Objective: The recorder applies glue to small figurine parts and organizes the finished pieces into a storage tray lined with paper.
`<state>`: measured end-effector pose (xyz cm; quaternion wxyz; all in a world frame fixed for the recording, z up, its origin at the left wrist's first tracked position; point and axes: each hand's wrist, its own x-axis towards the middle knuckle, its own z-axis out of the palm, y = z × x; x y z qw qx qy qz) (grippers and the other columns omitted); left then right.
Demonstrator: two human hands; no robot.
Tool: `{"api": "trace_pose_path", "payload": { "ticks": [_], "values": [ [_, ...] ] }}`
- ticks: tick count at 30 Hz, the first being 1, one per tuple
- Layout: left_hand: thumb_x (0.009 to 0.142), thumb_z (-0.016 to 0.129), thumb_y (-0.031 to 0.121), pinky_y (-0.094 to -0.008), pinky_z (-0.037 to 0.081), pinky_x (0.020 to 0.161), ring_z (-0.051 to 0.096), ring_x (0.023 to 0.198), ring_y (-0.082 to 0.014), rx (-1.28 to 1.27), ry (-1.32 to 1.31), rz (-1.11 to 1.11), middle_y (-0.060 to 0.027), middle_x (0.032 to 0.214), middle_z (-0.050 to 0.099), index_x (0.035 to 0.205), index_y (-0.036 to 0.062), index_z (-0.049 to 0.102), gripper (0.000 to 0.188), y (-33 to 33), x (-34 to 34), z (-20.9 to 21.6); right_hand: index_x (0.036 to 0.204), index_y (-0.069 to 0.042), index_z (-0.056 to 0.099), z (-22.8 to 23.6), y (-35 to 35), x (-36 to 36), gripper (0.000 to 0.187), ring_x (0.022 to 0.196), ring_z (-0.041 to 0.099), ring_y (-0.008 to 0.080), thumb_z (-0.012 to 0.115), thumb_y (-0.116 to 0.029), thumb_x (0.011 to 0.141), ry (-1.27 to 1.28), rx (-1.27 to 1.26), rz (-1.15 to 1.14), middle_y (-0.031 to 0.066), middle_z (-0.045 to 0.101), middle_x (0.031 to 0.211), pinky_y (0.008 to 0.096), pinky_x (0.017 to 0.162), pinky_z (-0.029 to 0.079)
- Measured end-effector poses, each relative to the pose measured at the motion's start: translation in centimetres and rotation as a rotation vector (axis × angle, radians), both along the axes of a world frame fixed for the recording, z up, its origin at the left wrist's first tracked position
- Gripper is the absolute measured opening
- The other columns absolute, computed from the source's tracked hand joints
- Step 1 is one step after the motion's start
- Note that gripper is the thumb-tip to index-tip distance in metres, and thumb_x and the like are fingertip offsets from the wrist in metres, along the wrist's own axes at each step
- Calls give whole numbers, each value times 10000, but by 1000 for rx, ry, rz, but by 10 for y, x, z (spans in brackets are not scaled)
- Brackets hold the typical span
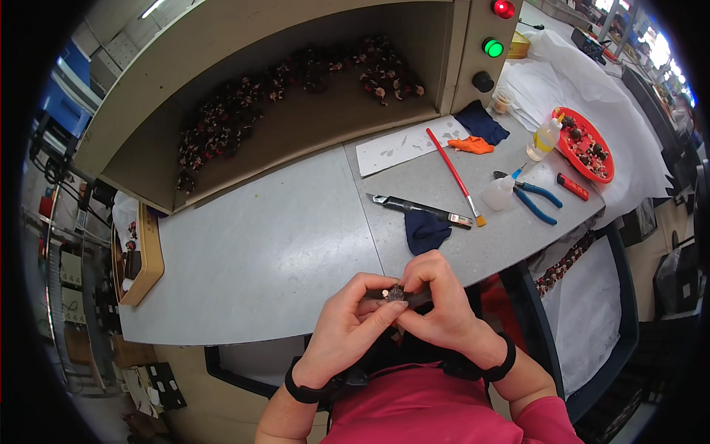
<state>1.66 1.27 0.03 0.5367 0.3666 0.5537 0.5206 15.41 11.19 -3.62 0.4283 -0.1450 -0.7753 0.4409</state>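
My left hand (342,322) and my right hand (446,314) meet just off the table's near edge. Between their fingertips they pinch a small dark figure-like piece (396,294) with a pale bit on its left side. Fingers hide much of it, so its exact kind is unclear. Beyond my hands a navy cloth (427,234) lies partly under a black utility knife (436,214). A red-handled paintbrush (451,169) rests farther back. Blue-handled pliers (538,203) lie to the right, beside a small white dropper bottle (499,194).
An open-fronted chamber (310,133) across the back holds many small dark pieces. On the right are a yellowish squeeze bottle (543,139), a red tray (608,175) of small parts and an orange cloth (471,145). A tan box (151,255) stands left; a dark crate (629,311) sits lower right.
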Motion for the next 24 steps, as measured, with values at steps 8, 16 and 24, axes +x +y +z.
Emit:
{"api": "trace_pose_path", "payload": {
  "ticks": [8, 16, 24],
  "values": [
    [940, 609, 74, -228, 539, 713, 654, 864, -111, -2, -4, 2, -90, 1005, 637, 1155, -27, 515, 255, 0, 1, 1, 958, -69, 453, -1, 0, 0, 430, 762, 498, 220, 772, 11, 681, 2, 12, -3, 85, 505, 900, 302, 624, 434],
    [939, 612, 77, -230, 539, 719, 653, 862, -113, 8, 21, 3, -89, 1003, 634, 1154, -23, 520, 254, 0, 0, 0, 958, -71, 453, -1, 0, 1, 429, 763, 497, 220, 774, 4, 683, -6, 9, -2, 84, 506, 905, 303, 628, 432],
    [939, 613, 81, -230, 540, 725, 652, 869, -115, 12, 21, 2, -89, 1008, 629, 1150, -24, 522, 253, -1, 0, -1, 961, -73, 450, -2, 0, 0, 435, 769, 496, 225, 779, -3, 684, 0, 15, -2, 82, 507, 909, 304, 627, 431]
  ]
}}
